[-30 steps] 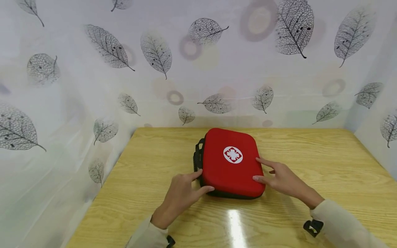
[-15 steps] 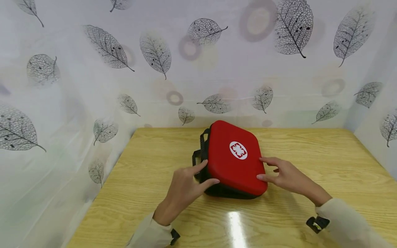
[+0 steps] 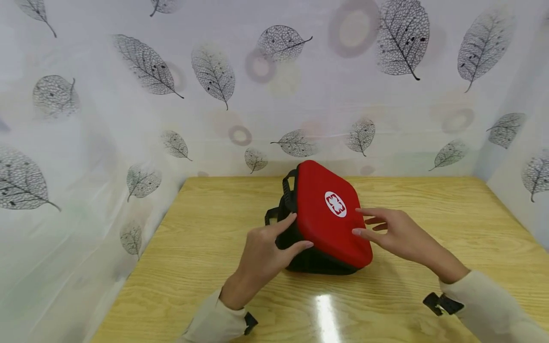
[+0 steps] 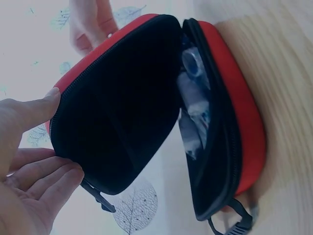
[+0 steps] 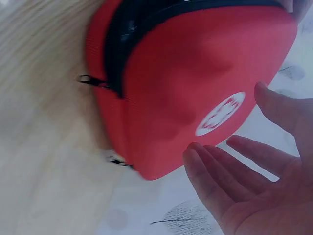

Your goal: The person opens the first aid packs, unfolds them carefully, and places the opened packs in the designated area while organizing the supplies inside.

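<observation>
A red first-aid case [image 3: 315, 209] with a white cross emblem sits on the table, its lid lifted and tilted up. My left hand [image 3: 261, 257] pinches the lid's edge near the handle side, thumb on the red outside and fingers at the black lining. Between lid [image 4: 112, 122] and base [image 4: 252, 142], the left wrist view shows clear plastic-wrapped items [image 4: 193, 100] inside. At the lid's opposite side is my right hand [image 3: 396, 233], fingers extended close to the red surface and nothing held in them.
The case rests on a light wooden table [image 3: 206, 205]. A leaf-patterned sheet [image 3: 240, 105] hangs behind and at both sides. Black handle straps [image 3: 288, 188] stick out on the case's left; two zipper pulls, one a metal pull [image 5: 93, 81], hang at its hinge side.
The lid has risen from nearly closed to tilted well up, widening the gap to the base. My left hand has moved up and right with it; my right hand has lifted slightly.
</observation>
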Motion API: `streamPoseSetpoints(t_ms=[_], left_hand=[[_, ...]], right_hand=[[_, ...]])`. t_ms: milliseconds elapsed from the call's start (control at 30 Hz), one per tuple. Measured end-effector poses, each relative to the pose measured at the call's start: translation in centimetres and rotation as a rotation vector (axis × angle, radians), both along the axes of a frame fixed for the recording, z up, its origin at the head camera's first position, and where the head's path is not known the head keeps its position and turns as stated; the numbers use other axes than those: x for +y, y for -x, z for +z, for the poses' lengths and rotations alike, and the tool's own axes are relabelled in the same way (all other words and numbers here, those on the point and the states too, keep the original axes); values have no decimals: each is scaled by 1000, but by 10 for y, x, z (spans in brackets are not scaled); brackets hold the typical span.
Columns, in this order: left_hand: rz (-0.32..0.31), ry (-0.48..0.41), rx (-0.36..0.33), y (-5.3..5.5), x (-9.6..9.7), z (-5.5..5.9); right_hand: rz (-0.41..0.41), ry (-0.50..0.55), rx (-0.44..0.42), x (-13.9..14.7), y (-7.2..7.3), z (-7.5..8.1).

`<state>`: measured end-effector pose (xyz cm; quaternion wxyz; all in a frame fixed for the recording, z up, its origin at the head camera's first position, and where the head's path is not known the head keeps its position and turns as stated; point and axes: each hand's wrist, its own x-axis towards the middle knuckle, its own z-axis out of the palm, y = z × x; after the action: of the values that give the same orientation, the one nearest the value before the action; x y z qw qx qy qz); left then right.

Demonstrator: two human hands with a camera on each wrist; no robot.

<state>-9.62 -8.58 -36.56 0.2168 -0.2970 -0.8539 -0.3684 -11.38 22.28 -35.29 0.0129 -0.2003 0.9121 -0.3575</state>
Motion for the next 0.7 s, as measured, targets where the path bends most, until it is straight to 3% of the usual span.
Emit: streamPoseSetpoints(t_ms=[200,400,533,700], left_hand=[[-39,-25,43,0,8,2],[-77,-26,62,1,18,9],[-79,-14,85,2,25,11],[-112,-23,121,4,34,15]], right_hand=[[-13,33,87,-18,-8,20],[3,22,269,-39,-19,46],[11,-63,378,-52,-24,59],[-14,-190,446,-64,-29,70]])
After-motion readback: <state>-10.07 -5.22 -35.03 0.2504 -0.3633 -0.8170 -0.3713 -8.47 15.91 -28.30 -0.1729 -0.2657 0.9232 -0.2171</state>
